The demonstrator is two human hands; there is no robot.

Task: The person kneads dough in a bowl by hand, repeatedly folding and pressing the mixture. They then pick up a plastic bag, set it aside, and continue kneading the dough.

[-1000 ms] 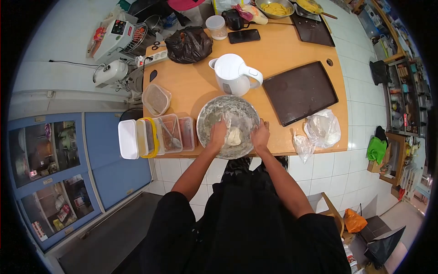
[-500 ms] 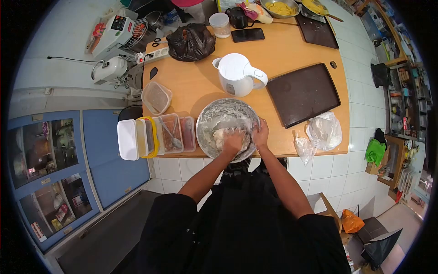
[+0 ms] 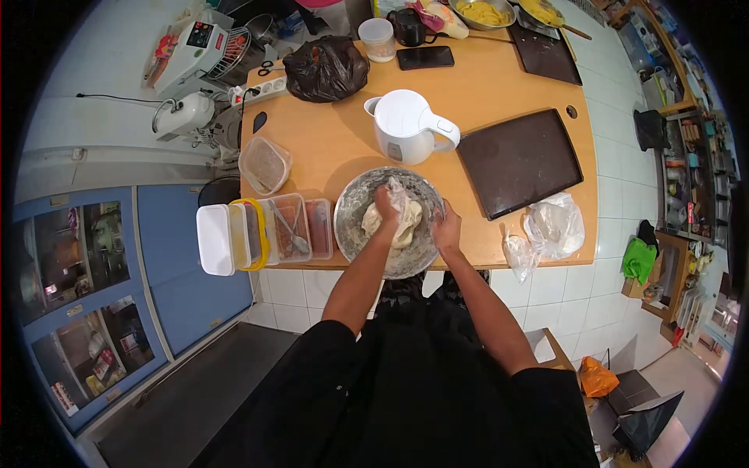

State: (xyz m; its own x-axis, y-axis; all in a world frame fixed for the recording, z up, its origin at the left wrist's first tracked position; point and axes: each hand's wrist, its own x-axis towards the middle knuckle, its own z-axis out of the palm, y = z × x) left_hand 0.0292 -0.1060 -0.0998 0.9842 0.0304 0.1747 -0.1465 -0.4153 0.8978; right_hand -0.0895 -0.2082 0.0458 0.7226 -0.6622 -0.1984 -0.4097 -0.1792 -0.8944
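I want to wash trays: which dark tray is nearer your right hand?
The tray beside the white kettle. It's closer to the right hand; the other tray lies at the far end of the table.

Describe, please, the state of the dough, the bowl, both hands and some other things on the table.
Dough: an uneven lump
Bowl: uncovered, inside smeared with pale residue
Left hand: on the dough
Right hand: holding the bowl's rim
Kettle: upright, lid shut
Phone: lying flat, screen dark
Nearer baking tray: lying flat
Black bag: bunched up
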